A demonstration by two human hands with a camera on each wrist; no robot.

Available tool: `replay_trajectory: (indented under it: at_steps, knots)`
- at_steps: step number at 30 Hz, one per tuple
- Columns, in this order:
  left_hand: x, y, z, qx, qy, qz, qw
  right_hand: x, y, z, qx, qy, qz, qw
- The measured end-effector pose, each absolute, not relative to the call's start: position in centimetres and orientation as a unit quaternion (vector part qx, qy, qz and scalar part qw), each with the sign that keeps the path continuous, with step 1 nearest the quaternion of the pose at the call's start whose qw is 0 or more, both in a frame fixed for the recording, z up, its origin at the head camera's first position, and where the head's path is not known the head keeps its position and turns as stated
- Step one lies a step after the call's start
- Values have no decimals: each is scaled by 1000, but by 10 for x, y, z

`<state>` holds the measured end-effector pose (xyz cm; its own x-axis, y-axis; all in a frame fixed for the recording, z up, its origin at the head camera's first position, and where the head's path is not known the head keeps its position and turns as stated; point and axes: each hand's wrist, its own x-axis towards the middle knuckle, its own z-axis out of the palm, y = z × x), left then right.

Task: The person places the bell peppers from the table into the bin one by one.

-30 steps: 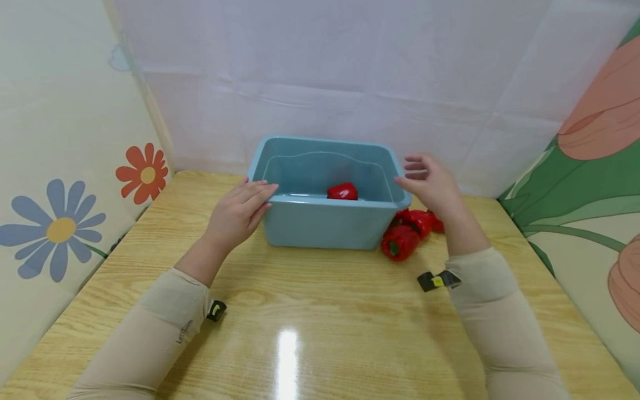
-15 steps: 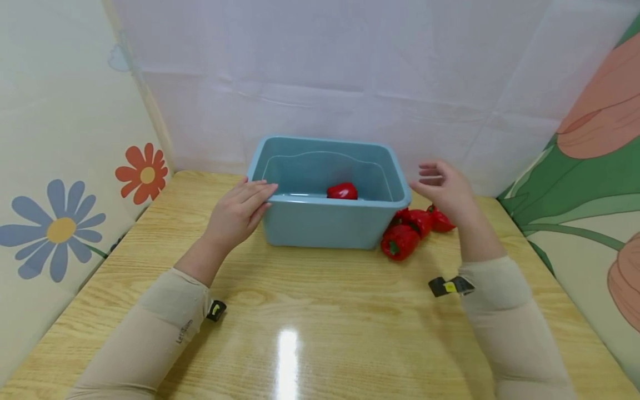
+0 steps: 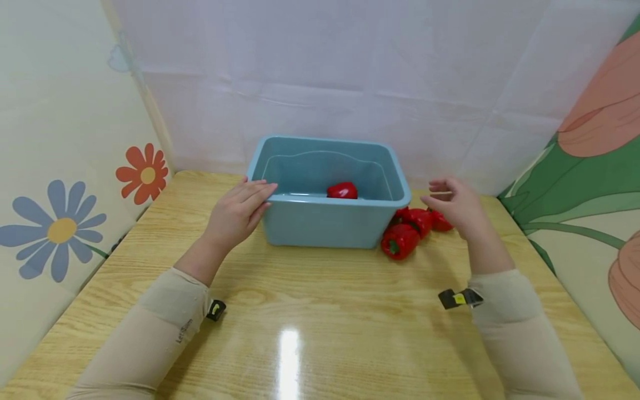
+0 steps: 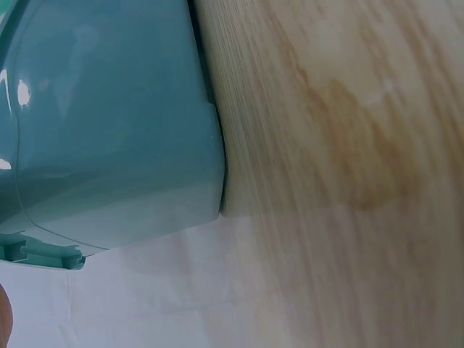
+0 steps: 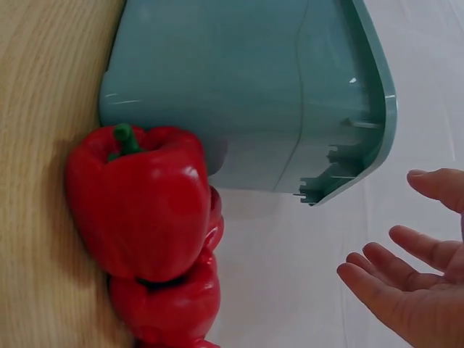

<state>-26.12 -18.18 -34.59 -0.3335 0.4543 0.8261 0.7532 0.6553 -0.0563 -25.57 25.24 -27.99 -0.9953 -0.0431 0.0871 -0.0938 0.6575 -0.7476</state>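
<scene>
A blue plastic bin (image 3: pixel 320 225) stands on the table with one red bell pepper (image 3: pixel 343 190) inside. My left hand (image 3: pixel 237 214) rests on the bin's front left rim, fingers extended over the edge. To the right of the bin my right hand (image 3: pixel 457 208) hovers with its fingers loosely bent and nothing in them. Beneath and left of it lie several red bell peppers (image 3: pixel 401 241) bunched against the bin's right side. In the right wrist view the nearest pepper (image 5: pixel 141 206) shows its green stem, and the right hand (image 5: pixel 420 283) has thumb and fingers spread apart.
The wooden table (image 3: pixel 330 311) reaches back to a white sheet (image 3: pixel 320 83). Flower-printed panels stand along the left (image 3: pixel 60 139) and right sides. Each wrist carries a small black strap mount (image 3: pixel 460 299).
My right hand has moved away from the bin's right rim, rightward and lower, toward the peppers on the table. The left hand and the bin have stayed put.
</scene>
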Motion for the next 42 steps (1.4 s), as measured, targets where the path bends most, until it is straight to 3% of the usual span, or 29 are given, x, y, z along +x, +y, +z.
replay_trajectory:
  at_steps: [10,42]
  knots:
    - [-261,-182,-345,-378,-799,-171,436,-253,256,-296,40,-919,391,32]
    - [-262,-182,-346,-382,-791,-175,444,-250,256,-333,5,-940,337,-45]
